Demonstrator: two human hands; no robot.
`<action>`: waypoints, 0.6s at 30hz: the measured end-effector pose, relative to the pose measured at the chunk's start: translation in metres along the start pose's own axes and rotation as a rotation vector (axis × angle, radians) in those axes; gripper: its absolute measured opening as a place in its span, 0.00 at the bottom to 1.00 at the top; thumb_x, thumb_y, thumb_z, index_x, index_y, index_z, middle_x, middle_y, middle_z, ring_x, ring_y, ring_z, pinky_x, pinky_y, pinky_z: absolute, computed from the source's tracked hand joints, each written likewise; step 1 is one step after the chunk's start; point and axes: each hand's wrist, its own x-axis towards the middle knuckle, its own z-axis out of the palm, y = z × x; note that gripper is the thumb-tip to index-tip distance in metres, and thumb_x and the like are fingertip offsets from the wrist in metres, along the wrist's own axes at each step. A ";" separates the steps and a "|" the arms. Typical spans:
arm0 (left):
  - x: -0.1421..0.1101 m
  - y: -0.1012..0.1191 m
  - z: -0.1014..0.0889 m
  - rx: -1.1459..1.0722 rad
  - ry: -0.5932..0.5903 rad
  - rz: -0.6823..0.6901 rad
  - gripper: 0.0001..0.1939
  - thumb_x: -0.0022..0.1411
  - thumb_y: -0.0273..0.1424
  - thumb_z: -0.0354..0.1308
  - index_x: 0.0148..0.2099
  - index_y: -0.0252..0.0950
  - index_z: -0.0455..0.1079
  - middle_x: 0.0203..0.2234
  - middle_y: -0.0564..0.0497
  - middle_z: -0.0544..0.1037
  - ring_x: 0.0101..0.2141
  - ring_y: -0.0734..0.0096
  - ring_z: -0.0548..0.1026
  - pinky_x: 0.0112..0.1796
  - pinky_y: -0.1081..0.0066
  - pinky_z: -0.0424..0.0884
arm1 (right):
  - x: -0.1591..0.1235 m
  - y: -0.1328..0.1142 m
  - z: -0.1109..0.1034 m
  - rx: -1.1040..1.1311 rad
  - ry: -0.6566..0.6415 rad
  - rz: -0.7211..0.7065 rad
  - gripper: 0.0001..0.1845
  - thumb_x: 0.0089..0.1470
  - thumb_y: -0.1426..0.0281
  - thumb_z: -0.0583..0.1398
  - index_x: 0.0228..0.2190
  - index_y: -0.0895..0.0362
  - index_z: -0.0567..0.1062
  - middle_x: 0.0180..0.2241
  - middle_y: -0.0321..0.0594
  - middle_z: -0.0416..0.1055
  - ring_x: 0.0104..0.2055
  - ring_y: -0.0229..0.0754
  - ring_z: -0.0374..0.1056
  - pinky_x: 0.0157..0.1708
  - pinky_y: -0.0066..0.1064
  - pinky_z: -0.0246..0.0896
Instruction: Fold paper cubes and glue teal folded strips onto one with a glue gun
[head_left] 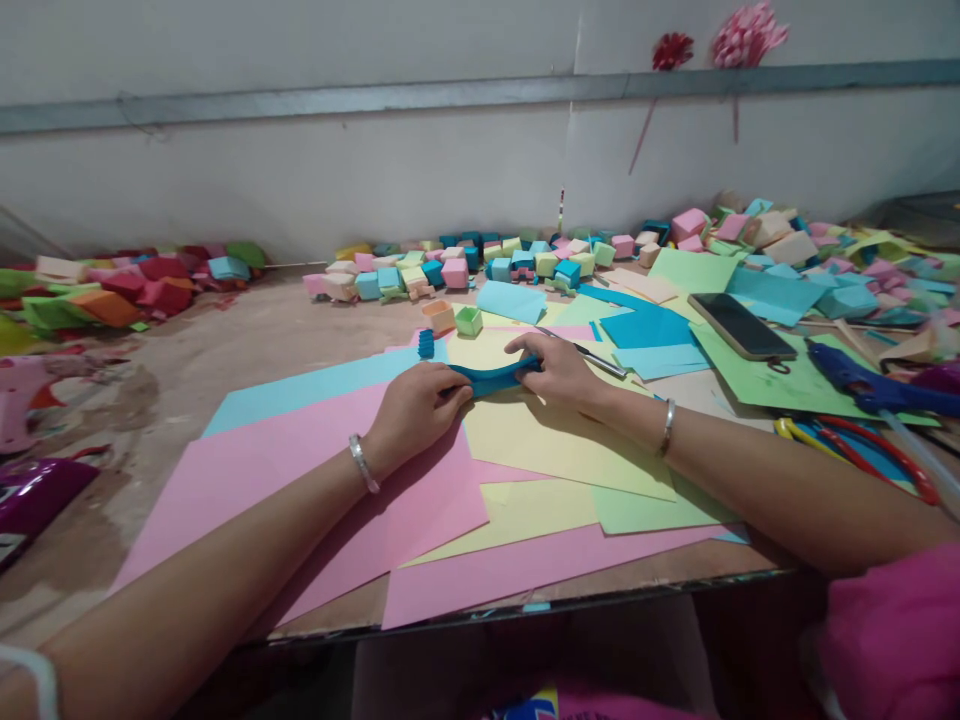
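A blue paper strip [495, 380] stretches between my two hands over the sheets of coloured paper. My left hand [421, 410] pinches its left end. At the other end my right hand [553, 370] grips the strip, with the index finger reaching over it. A pen [600, 360] lies just beyond my right hand. Close behind the strip sit a small folded blue paper piece [426, 344], an open peach paper box [439, 317] and an open green paper box [469, 321]. Pink paper [315, 500] and yellow paper [570, 440] lie under my hands.
Several small paper cubes [454, 272] line the wall, with more heaped on both sides. To the right are a phone [742, 325], a blue glue gun [862, 375] and scissors with red handles [877, 455]. A pink glue gun [22, 395] lies at left.
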 end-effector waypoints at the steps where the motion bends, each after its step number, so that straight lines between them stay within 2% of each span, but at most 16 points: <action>1: 0.000 0.002 -0.001 -0.011 -0.013 -0.015 0.10 0.63 0.31 0.55 0.33 0.35 0.76 0.28 0.48 0.78 0.30 0.65 0.72 0.32 0.67 0.65 | 0.000 -0.001 0.000 -0.001 0.013 0.017 0.19 0.45 0.73 0.59 0.42 0.56 0.74 0.37 0.39 0.73 0.34 0.41 0.66 0.34 0.32 0.59; 4: -0.001 0.007 -0.004 0.001 -0.081 -0.055 0.11 0.64 0.32 0.53 0.36 0.35 0.77 0.31 0.48 0.79 0.32 0.63 0.73 0.33 0.66 0.64 | -0.001 -0.003 0.001 -0.038 0.113 0.025 0.21 0.44 0.68 0.62 0.44 0.58 0.71 0.38 0.42 0.72 0.36 0.44 0.65 0.36 0.34 0.59; 6: -0.002 0.008 -0.004 0.017 -0.116 -0.072 0.12 0.64 0.33 0.53 0.41 0.36 0.77 0.33 0.47 0.80 0.35 0.61 0.74 0.34 0.66 0.64 | -0.002 -0.005 0.001 -0.079 0.209 -0.020 0.20 0.43 0.68 0.63 0.40 0.58 0.69 0.36 0.42 0.69 0.37 0.45 0.64 0.35 0.35 0.59; 9: -0.002 0.009 -0.005 0.029 -0.136 -0.081 0.15 0.63 0.34 0.53 0.48 0.37 0.76 0.34 0.47 0.80 0.36 0.60 0.74 0.34 0.66 0.64 | -0.005 -0.010 -0.001 -0.097 0.360 -0.127 0.09 0.45 0.71 0.59 0.31 0.55 0.65 0.28 0.38 0.64 0.31 0.43 0.61 0.32 0.34 0.56; 11: -0.003 0.009 -0.005 0.029 -0.143 -0.075 0.15 0.63 0.34 0.54 0.49 0.38 0.76 0.33 0.48 0.80 0.36 0.61 0.74 0.34 0.66 0.64 | -0.008 -0.015 -0.004 -0.102 0.421 -0.260 0.04 0.47 0.73 0.56 0.28 0.54 0.64 0.26 0.38 0.63 0.30 0.43 0.60 0.32 0.35 0.55; 12: -0.003 0.008 -0.005 0.027 -0.141 -0.067 0.15 0.63 0.34 0.54 0.48 0.38 0.77 0.33 0.48 0.80 0.35 0.61 0.74 0.34 0.66 0.65 | -0.010 -0.017 -0.006 -0.112 0.411 -0.345 0.03 0.49 0.74 0.55 0.27 0.54 0.65 0.26 0.39 0.65 0.31 0.43 0.61 0.34 0.36 0.56; 14: -0.003 0.008 -0.006 0.031 -0.130 -0.045 0.13 0.62 0.34 0.55 0.45 0.39 0.78 0.33 0.48 0.79 0.36 0.62 0.73 0.35 0.66 0.65 | -0.012 -0.019 -0.009 -0.132 0.299 -0.488 0.01 0.50 0.72 0.57 0.29 0.55 0.68 0.29 0.40 0.70 0.34 0.44 0.64 0.37 0.37 0.56; 18: -0.004 0.010 -0.009 0.073 -0.116 -0.007 0.11 0.61 0.33 0.57 0.42 0.39 0.80 0.30 0.49 0.79 0.35 0.61 0.73 0.33 0.66 0.64 | -0.007 -0.006 -0.014 -0.130 -0.043 -0.547 0.03 0.51 0.69 0.60 0.30 0.55 0.74 0.30 0.39 0.73 0.34 0.43 0.65 0.39 0.36 0.58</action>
